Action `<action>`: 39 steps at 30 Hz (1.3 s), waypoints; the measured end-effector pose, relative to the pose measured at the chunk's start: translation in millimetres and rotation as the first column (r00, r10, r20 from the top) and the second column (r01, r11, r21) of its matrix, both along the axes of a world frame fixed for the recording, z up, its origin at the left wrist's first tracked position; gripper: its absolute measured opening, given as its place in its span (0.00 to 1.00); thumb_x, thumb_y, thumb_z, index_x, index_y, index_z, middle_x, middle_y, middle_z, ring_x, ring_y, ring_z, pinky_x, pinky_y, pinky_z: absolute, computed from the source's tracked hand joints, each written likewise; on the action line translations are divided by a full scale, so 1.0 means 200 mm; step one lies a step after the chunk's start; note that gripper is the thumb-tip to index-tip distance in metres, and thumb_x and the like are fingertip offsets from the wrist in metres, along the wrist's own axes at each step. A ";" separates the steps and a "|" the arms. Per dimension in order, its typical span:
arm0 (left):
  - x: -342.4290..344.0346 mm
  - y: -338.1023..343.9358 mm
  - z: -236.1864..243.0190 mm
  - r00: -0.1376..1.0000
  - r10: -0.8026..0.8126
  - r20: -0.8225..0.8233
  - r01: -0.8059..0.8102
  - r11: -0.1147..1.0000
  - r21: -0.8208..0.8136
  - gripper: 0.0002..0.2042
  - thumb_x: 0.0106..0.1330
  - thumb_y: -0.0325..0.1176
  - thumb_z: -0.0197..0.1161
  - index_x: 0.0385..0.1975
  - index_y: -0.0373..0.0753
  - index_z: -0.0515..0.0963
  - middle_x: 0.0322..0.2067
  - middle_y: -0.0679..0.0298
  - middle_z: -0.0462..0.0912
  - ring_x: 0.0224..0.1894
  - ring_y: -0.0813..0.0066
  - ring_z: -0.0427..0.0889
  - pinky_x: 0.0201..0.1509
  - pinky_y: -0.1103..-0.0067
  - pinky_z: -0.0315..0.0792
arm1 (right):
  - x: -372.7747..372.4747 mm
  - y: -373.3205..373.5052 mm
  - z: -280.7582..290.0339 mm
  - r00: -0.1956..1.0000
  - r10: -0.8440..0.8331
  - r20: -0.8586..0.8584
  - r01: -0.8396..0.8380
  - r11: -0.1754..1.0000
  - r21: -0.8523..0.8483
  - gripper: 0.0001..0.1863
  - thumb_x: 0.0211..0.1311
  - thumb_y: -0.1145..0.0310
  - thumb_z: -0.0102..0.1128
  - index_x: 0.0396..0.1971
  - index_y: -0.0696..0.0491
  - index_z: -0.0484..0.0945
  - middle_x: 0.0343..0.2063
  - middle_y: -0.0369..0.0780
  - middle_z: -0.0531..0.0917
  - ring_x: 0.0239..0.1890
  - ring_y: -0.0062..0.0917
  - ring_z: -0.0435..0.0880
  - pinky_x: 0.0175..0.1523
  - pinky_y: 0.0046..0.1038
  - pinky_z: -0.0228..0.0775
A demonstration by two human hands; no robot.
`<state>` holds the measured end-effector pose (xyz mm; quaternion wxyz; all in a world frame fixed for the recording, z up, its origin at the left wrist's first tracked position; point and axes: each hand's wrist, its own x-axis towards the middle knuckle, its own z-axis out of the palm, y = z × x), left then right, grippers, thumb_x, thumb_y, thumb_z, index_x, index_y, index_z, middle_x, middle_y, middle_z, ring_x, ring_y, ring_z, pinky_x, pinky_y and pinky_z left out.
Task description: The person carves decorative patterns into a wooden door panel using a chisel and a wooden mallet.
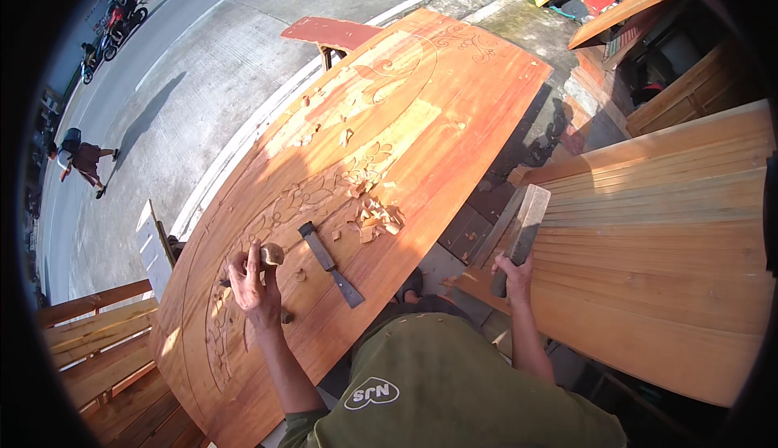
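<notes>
Outdoors beside a road, I see a carved wooden panel (421, 116); my left hand (253, 282) clenches a chisel handle (271, 254) on it, my right hand (513, 276) grips a wooden mallet (523, 225) over stacked boards (673, 229).

chisel (263, 258) gripped upright, wooden mallet (519, 233) lifted

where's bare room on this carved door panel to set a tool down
Free: the smooth strip of the door panel along its right edge, outside the carved oval. Crowded: the wood chips mid-panel, the loose chisel beside them, and the carving by the left hand gripping a wooden-handled tool.
</notes>
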<state>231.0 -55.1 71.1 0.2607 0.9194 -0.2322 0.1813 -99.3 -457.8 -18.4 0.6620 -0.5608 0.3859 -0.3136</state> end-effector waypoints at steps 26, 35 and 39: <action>-0.12 -1.99 -0.36 0.972 -0.182 -0.148 0.202 0.970 0.134 0.34 0.68 0.42 0.74 0.74 0.44 0.73 0.39 0.53 0.81 0.41 0.51 0.83 0.41 0.61 0.79 | -0.73 -0.85 -0.81 0.779 0.080 -0.622 0.174 0.925 0.337 0.41 0.48 0.65 0.79 0.64 0.63 0.74 0.38 0.44 0.88 0.35 0.29 0.89 0.43 0.33 0.83; -0.11 -2.07 -0.39 0.979 -0.146 -0.144 0.165 0.978 0.130 0.31 0.69 0.39 0.70 0.71 0.38 0.72 0.49 0.48 0.83 0.50 0.43 0.82 0.54 0.56 0.77 | -0.77 -1.20 -0.78 0.709 -0.125 -0.694 0.305 0.942 0.142 0.42 0.44 0.65 0.80 0.61 0.63 0.73 0.44 0.49 0.86 0.42 0.33 0.89 0.45 0.37 0.83; -0.10 -2.17 -0.28 0.981 -0.163 -0.101 0.182 0.960 0.212 0.22 0.72 0.39 0.70 0.61 0.38 0.78 0.43 0.47 0.84 0.42 0.43 0.83 0.47 0.57 0.77 | -0.79 -1.35 -0.85 0.695 -0.120 -0.709 0.312 0.938 0.148 0.44 0.45 0.66 0.80 0.63 0.63 0.70 0.47 0.50 0.85 0.46 0.35 0.89 0.46 0.37 0.84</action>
